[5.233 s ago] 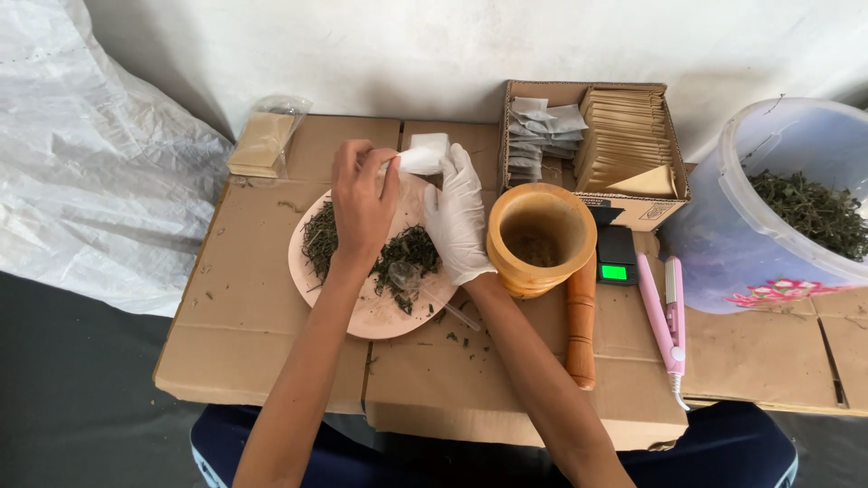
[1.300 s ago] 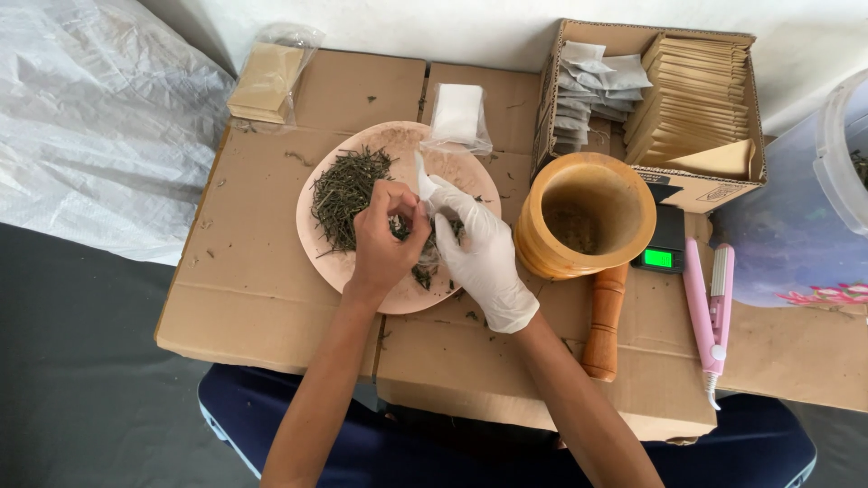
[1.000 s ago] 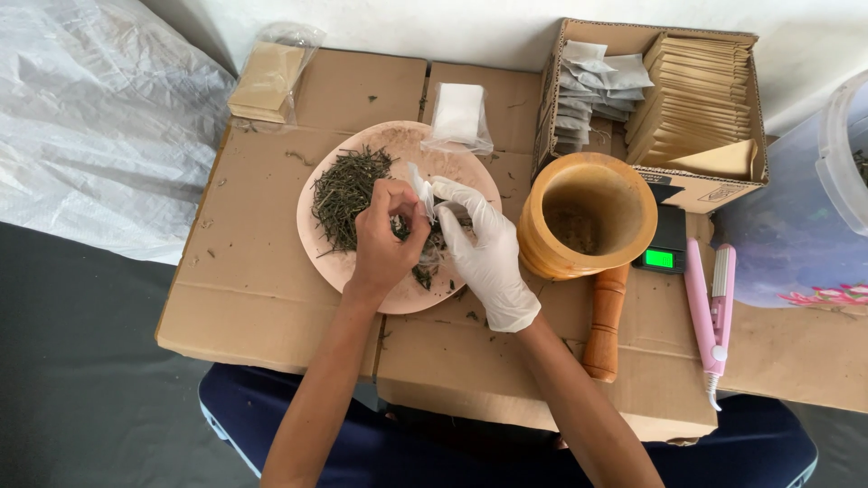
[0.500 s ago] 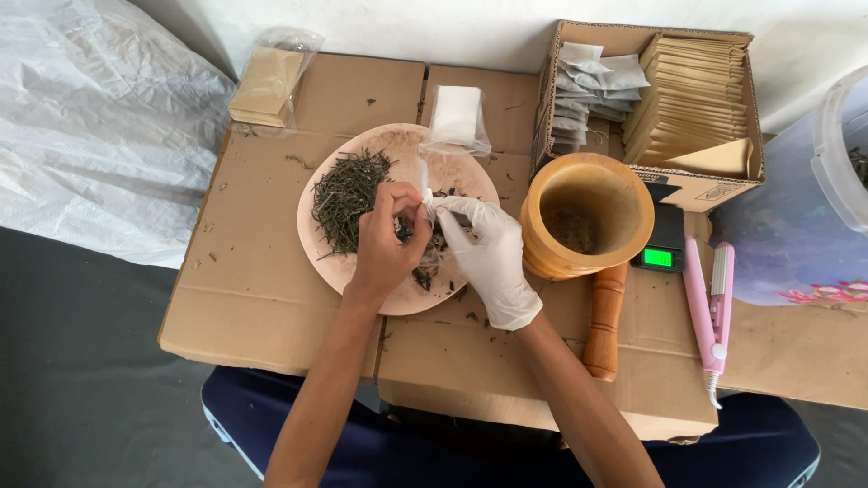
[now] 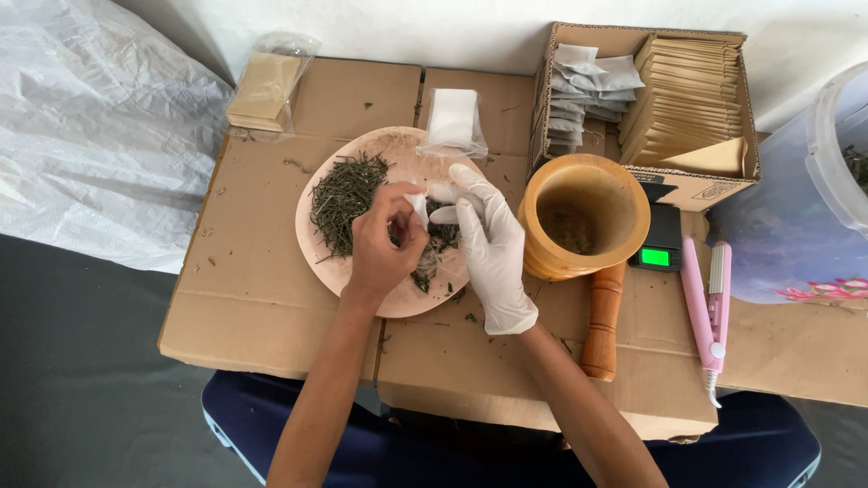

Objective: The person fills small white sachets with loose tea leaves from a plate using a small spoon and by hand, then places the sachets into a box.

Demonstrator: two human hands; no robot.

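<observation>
two hands meet over the pink plate [image 5: 318, 258], right in the middle of the cardboard tabletop [image 5: 262, 298]. the bare left hand [image 5: 384, 244] is curled, its fingertips pinched on a small white sachet [image 5: 419, 207] held just above the dark dried leaves [image 5: 344, 192] (how much is inside it, i can't tell from here). the gloved right hand [image 5: 493, 244] comes in from the other side, fingers half bent, its forefinger and thumb at the sachet's top edge near the left hand's fingertips; whether they actually grip it i cannot tell. most of the leaves lie in a heap beyond the left hand's knuckles, a smaller dark patch sits under and between both hands.

just past the fingertips, at the plate's far rim, lies a clear packet of white sachets [image 5: 452, 120]. beside the right hand stands a wooden mortar [image 5: 583, 217], with its pestle [image 5: 604, 318] lying below it, alongside the right forearm. further out on that side are a small scale [image 5: 658, 244] with a green display, a pink sealer [image 5: 708, 312], and a cardboard box [image 5: 714, 185] of brown and grey packets. a bag of tan packets [image 5: 267, 86] lies far beyond the left hand.
</observation>
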